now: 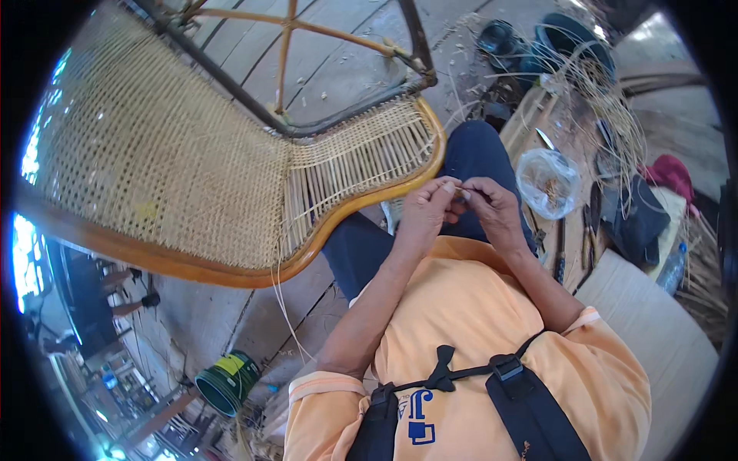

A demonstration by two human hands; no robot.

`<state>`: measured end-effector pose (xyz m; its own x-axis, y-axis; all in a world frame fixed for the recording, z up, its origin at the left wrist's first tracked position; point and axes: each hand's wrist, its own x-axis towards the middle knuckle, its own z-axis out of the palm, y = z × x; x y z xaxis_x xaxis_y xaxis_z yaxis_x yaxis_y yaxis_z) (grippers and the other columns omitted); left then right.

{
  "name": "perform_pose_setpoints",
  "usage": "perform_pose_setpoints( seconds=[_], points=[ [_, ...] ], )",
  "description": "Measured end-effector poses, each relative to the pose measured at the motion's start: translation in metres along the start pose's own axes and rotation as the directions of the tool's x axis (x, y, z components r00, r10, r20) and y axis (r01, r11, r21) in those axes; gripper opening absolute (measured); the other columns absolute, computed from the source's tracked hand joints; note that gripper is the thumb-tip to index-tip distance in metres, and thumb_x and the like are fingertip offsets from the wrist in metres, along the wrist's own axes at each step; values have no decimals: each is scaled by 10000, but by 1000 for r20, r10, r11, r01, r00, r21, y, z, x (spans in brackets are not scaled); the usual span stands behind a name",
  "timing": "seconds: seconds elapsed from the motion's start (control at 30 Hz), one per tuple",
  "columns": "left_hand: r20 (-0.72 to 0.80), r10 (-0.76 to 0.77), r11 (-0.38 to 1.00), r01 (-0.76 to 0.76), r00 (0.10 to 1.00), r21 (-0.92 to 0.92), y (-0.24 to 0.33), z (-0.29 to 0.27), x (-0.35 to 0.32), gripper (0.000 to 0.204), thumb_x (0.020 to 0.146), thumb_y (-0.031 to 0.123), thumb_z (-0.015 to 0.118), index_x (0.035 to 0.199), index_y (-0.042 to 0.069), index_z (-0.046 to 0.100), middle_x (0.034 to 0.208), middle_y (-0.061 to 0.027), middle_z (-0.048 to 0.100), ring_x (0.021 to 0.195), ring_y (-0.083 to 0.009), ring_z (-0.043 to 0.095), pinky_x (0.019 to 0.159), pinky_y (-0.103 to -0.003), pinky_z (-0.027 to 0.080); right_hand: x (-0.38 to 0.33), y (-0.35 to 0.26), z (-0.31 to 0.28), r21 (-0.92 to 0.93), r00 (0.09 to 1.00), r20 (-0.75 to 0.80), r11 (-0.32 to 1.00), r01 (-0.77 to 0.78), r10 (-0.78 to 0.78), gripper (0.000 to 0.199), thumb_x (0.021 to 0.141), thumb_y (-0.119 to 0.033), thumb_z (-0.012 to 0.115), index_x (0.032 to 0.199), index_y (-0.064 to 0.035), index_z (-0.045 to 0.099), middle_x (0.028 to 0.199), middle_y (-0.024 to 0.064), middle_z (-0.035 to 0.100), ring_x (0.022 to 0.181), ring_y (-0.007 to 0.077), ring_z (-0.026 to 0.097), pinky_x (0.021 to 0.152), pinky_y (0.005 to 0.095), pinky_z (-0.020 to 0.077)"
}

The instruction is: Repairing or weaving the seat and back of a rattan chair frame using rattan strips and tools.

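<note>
My left hand [425, 213] and my right hand [496, 211] meet above my lap, close to the chair's curved edge. Both have their fingertips pinched together around something small and brownish, too small to make out. In front of them and to the left lies a large rattan chair [177, 169] with a woven cane surface and a varnished orange-brown rim. Part of its weave [361, 161] shows bare parallel slats crossed by only a few strands. A loose cane strand [283, 311] hangs from the rim beside my left forearm.
On a wooden board at right sit a clear plastic bag [548, 184] with brown shreds, a knife [547, 140] and several tools. Behind are a dark bucket [573, 38] and tangled cane strips [615, 100]. A dark cap [636, 219] and plastic bottle [673, 269] lie farther right; a green bucket [229, 382] stands lower left.
</note>
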<state>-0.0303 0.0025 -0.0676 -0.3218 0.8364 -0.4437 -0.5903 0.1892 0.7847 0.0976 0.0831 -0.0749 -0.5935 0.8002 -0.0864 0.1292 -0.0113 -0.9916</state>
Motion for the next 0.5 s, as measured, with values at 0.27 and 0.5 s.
perform_pose_setpoints(
  seconds=[0.27,0.5],
  points=[
    [25,-58,993,60,998,-102,-12,-10,0,247,947,194,495,1101,34,601,851,-21,624,739,-88,589,645,-219,480,1,-12,7,198,943,137,924,-326,303,82,891,-118,584,939,-64,623,779,-32,599,649,32,521,545,169,395],
    [14,-4,996,2,1000,87,-9,-17,-4,298,961,194,478,1172,-4,549,882,-33,626,730,-88,586,662,-224,488,2,-12,12,190,935,140,918,-348,325,87,891,-117,582,925,-54,631,756,-31,598,646,27,519,533,166,386]
  ],
)
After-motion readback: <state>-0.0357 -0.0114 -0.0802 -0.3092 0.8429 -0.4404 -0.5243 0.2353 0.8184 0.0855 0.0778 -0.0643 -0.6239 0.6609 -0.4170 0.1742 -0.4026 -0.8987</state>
